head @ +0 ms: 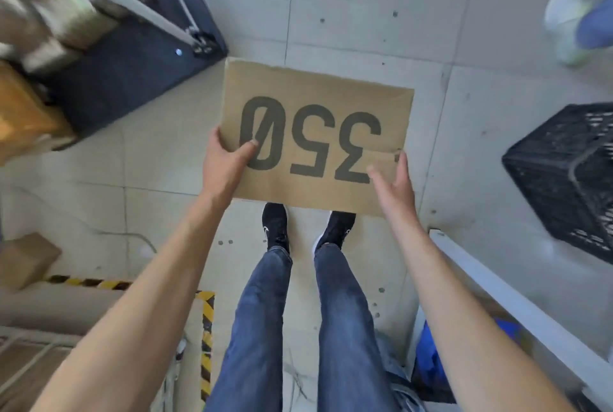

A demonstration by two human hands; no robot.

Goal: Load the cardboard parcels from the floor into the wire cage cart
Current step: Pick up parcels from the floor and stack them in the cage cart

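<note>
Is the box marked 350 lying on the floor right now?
No, the left grip holds the box marked 350 by its left edge, up over the toes of the person's shoes.

Parcel [315,136] — matt brown cardboard, numerals printed in black, far edge left ragged. Floor [365,13] — grey concrete, matt, pitted. Crate [564,173]: black plastic, moulded as lattice. Cart rail [132,0]: metal, painted pale, smooth. Jeans [258,328]: blue denim cloth. Shoes [274,222]: black cloth, matt.
</note>
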